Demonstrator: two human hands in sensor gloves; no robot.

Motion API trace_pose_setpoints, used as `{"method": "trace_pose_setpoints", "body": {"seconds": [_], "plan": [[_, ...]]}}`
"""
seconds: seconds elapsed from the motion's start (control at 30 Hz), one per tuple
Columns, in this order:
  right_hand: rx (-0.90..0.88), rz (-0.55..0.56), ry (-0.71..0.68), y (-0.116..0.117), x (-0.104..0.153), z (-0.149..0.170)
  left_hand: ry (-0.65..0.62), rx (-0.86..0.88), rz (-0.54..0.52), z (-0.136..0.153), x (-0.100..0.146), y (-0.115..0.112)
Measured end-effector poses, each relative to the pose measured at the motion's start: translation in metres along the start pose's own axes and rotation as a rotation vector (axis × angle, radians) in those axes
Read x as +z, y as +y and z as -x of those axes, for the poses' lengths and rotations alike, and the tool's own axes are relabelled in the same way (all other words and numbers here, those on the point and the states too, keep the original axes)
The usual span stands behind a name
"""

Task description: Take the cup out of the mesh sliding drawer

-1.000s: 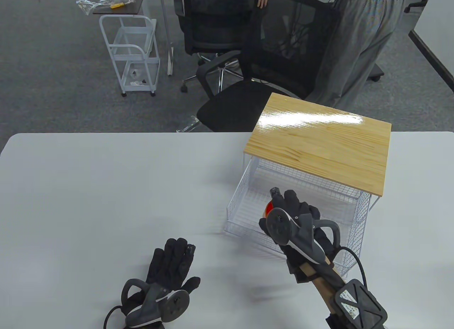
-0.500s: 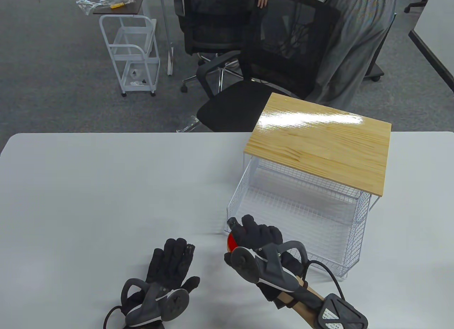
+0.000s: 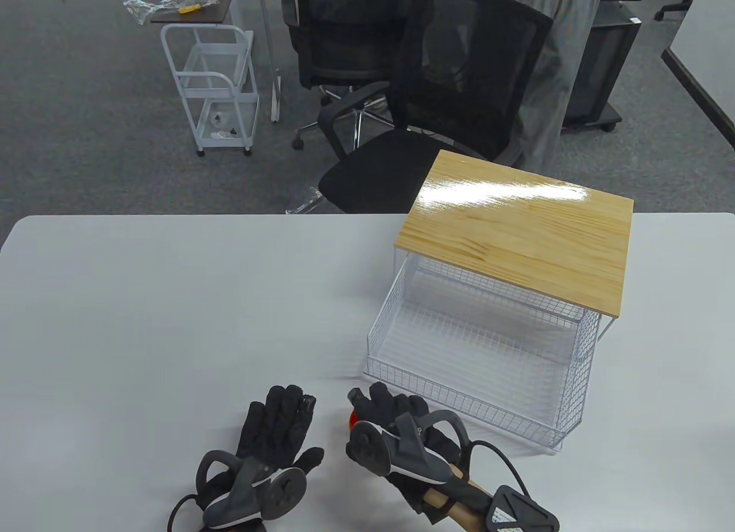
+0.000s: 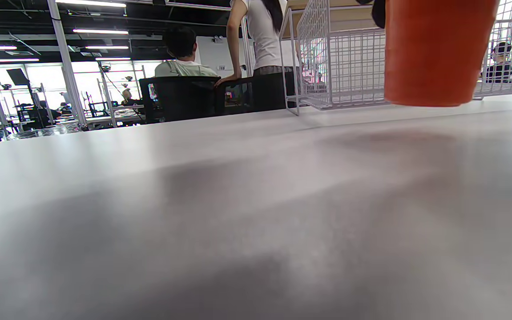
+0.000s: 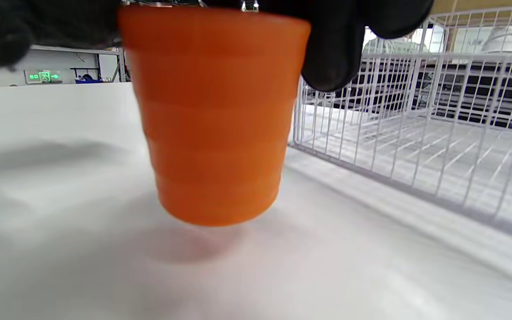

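While cup (image 5: 213,115) aloft, drawer (image 3: 476,377) alongside

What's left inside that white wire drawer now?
Nothing visible: the mesh drawer shows only bare wire floor. Its back part is hidden under the wooden top. The orange cup hangs outside, in the right hand.

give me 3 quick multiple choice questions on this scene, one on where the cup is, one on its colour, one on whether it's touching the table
1. Where is the cup?
A. inside the mesh drawer
B. outside the mesh drawer, in the right hand
C. on the wooden top

2. What colour is the cup?
A. orange
B. blue
C. white

3. What is the cup's state?
A. lying on its side
B. standing on the table
C. held upright just above the table

Answers:
1 B: the table view shows the drawer empty and the hand in front of it.
2 A: both wrist views show orange.
3 C: the right wrist view shows a gap and shadow beneath its base.
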State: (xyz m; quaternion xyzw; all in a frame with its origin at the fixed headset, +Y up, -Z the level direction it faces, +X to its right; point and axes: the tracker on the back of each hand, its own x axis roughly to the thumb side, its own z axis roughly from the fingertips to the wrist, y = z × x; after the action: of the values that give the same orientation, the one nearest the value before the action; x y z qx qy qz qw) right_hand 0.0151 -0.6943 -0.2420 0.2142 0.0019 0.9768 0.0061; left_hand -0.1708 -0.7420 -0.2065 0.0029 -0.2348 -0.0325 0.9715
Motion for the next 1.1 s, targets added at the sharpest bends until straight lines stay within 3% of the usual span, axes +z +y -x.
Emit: {"method": "trace_pose_setpoints", "body": {"seconds": [0.43, 1.1], "plan": [[-0.002, -0.031, 0.012, 0.017, -0.003, 0.0, 0.0, -0.001, 0.001, 0.0, 0.0, 0.0], [-0.027, -0.034, 0.015, 0.017, -0.003, 0.0, 0.002, -0.001, 0.006, 0.0, 0.0, 0.0]]}}
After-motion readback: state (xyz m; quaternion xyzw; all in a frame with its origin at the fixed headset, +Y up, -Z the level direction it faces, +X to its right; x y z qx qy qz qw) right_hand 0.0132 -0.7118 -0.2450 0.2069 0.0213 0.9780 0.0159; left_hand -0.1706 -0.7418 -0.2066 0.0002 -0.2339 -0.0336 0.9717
